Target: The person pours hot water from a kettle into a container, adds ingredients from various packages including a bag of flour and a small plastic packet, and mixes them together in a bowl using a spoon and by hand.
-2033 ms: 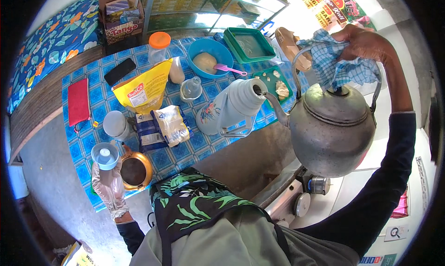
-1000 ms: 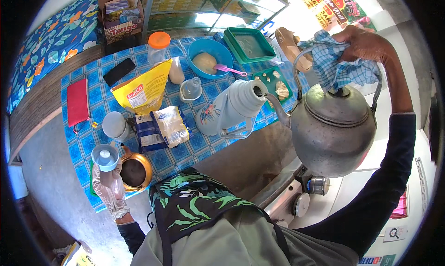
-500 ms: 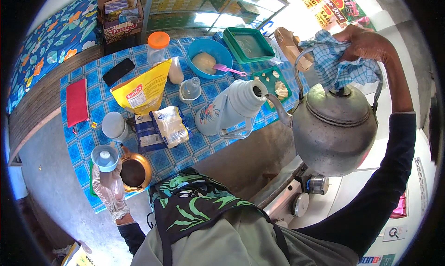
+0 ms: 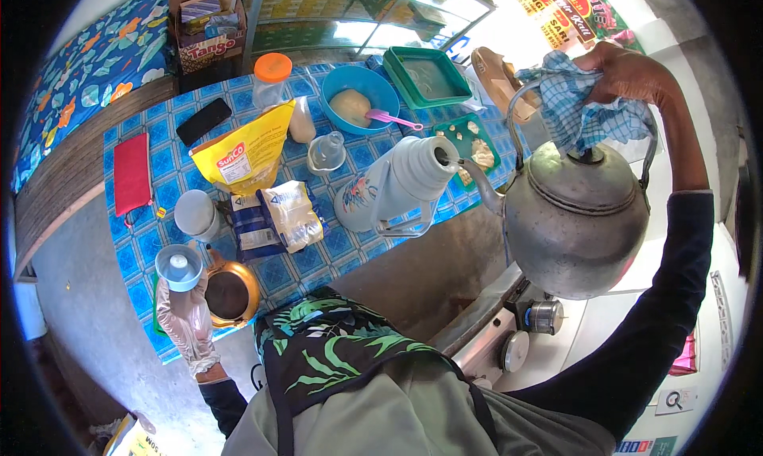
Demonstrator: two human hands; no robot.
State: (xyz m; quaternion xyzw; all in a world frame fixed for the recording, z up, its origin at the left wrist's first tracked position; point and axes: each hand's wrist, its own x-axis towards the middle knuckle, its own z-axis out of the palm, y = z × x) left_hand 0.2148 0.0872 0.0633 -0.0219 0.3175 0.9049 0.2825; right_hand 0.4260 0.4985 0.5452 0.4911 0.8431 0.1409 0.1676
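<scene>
My gloved left hand (image 4: pixel 184 317) holds a pale-blue lid (image 4: pixel 179 267) at the table's near-left, beside a golden pot (image 4: pixel 232 295). My right hand (image 4: pixel 616 74), wrapped round a blue checked cloth (image 4: pixel 592 118), grips the handle of a large metal kettle (image 4: pixel 574 233), raised beside the table. The kettle's spout (image 4: pixel 481 178) meets the mouth of a tilted pale flowered flask (image 4: pixel 385 186); whether liquid flows I cannot tell. Left of the flask lie white-and-blue packets (image 4: pixel 290 217), a yellow pouch (image 4: pixel 238 158) and a white cup (image 4: pixel 195 213).
The blue-cloth table (image 4: pixel 143 257) also carries a bowl with dough (image 4: pixel 350 106), green trays (image 4: pixel 425 82), an orange-lidded jar (image 4: pixel 272 70), a phone (image 4: pixel 205 122) and a red pouch (image 4: pixel 131 178). A stove (image 4: pixel 517 349) stands below the kettle. A bed (image 4: pixel 87 90) is at left.
The kettle in my right hand has shifted slightly right and up, its spout still at the flask's mouth. My left hand with the lid has stayed almost in place.
</scene>
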